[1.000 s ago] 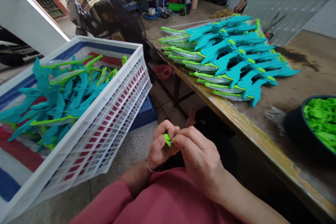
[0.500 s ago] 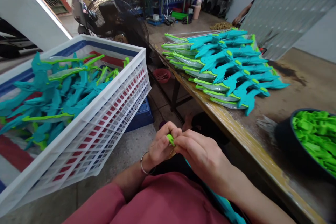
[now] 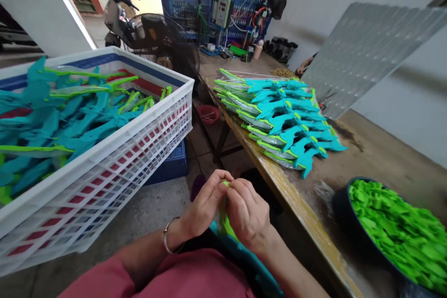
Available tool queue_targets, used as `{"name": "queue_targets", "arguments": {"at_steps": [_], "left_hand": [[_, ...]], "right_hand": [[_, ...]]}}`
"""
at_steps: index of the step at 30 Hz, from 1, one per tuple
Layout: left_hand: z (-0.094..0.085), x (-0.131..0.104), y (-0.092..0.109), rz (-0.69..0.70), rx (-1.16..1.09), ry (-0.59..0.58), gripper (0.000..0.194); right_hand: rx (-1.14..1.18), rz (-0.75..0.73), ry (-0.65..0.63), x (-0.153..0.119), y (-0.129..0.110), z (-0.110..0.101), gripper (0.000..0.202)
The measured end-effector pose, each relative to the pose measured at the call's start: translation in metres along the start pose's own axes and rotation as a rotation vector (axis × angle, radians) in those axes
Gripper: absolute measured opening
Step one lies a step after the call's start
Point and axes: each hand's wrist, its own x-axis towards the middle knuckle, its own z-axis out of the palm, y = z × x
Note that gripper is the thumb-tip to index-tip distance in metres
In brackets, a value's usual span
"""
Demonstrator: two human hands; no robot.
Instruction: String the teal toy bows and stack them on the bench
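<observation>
Both of my hands meet low in the middle of the view, above my lap. My left hand [image 3: 206, 202] and my right hand [image 3: 248, 212] pinch a small green piece [image 3: 225, 183] between their fingertips. Most of that piece is hidden by the fingers. Below them a teal and green part [image 3: 240, 253] lies across my lap, partly covered by my right hand and arm. Neat rows of teal and green parts [image 3: 289, 111] rest on the table [image 3: 370, 149] at the right.
A white crate [image 3: 139, 135] of loose teal and green parts stands at the left. A dark tub [image 3: 344, 209] of green pieces sits at the right. Farther back are a red bowl [image 3: 207, 114], a fan [image 3: 164, 39], a scooter [image 3: 117, 14] and another person's hand [image 3: 303, 67].
The camera view has shifted, so the table things appear farther left. My hands stay together, and more green and teal material now shows beneath them.
</observation>
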Motion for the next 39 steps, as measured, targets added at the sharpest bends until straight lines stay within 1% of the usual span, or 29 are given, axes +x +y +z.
{"name": "queue_targets", "arguments": {"at_steps": [2, 5, 7, 8, 10, 12, 13, 15, 17, 19, 22, 24, 27, 29, 31, 34, 37, 39], "left_hand": [[0.001, 0.004, 0.001, 0.014, 0.003, -0.023, 0.039], [0.000, 0.008, 0.002, -0.012, -0.011, -0.085, 0.043], [-0.002, 0.010, 0.003, -0.042, -0.036, -0.139, 0.040], [-0.002, 0.010, 0.005, -0.058, -0.057, -0.162, 0.039], [-0.001, 0.011, 0.006, -0.088, -0.105, -0.178, 0.036], [0.001, 0.011, 0.006, -0.101, -0.151, -0.138, 0.033], [0.002, 0.012, 0.005, -0.105, -0.168, -0.105, 0.032], [0.004, 0.011, 0.002, -0.124, -0.192, -0.048, 0.030], [0.006, 0.010, -0.001, -0.146, -0.212, -0.018, 0.031], [0.007, 0.009, -0.005, -0.152, -0.225, -0.010, 0.033], [0.007, 0.007, -0.008, -0.124, -0.219, -0.040, 0.031], [0.006, 0.006, -0.009, -0.104, -0.219, -0.072, 0.029], [0.005, 0.005, -0.011, -0.086, -0.253, -0.113, 0.029], [0.003, 0.006, -0.013, -0.075, -0.277, -0.156, 0.031], [0.001, 0.007, -0.015, -0.078, -0.301, -0.199, 0.030], [-0.003, 0.009, -0.018, -0.114, -0.366, -0.246, 0.026], [-0.005, 0.011, -0.021, -0.130, -0.423, -0.272, 0.031], [-0.005, 0.011, -0.021, -0.134, -0.421, -0.266, 0.033]], "right_hand": [[0.068, 0.130, 0.077, 0.005, 0.000, -0.011, 0.019], [0.225, 0.413, 0.254, 0.016, 0.001, -0.032, 0.020], [0.310, 0.522, 0.335, 0.022, 0.004, -0.038, 0.017], [0.334, 0.553, 0.333, 0.023, 0.006, -0.039, 0.015], [0.351, 0.600, 0.275, 0.023, 0.009, -0.035, 0.012], [0.344, 0.620, 0.207, 0.018, 0.007, -0.030, 0.013], [0.340, 0.599, 0.173, 0.015, 0.005, -0.028, 0.014], [0.342, 0.507, 0.088, 0.011, -0.002, -0.028, 0.015], [0.363, 0.426, -0.010, 0.008, -0.009, -0.030, 0.017], [0.388, 0.423, -0.064, 0.008, -0.012, -0.032, 0.018], [0.467, 0.530, -0.049, 0.007, -0.007, -0.032, 0.011], [0.578, 0.671, -0.029, 0.004, -0.001, -0.029, 0.005], [0.773, 0.898, -0.027, -0.001, 0.005, -0.024, 0.026], [0.860, 0.975, -0.023, -0.004, 0.005, -0.022, 0.034], [0.900, 0.991, 0.003, -0.005, 0.003, -0.021, 0.037], [0.898, 0.950, 0.027, -0.006, 0.001, -0.019, 0.038], [0.780, 0.861, 0.024, -0.009, 0.002, -0.017, 0.036], [0.677, 0.787, 0.011, -0.011, 0.003, -0.017, 0.033]]}}
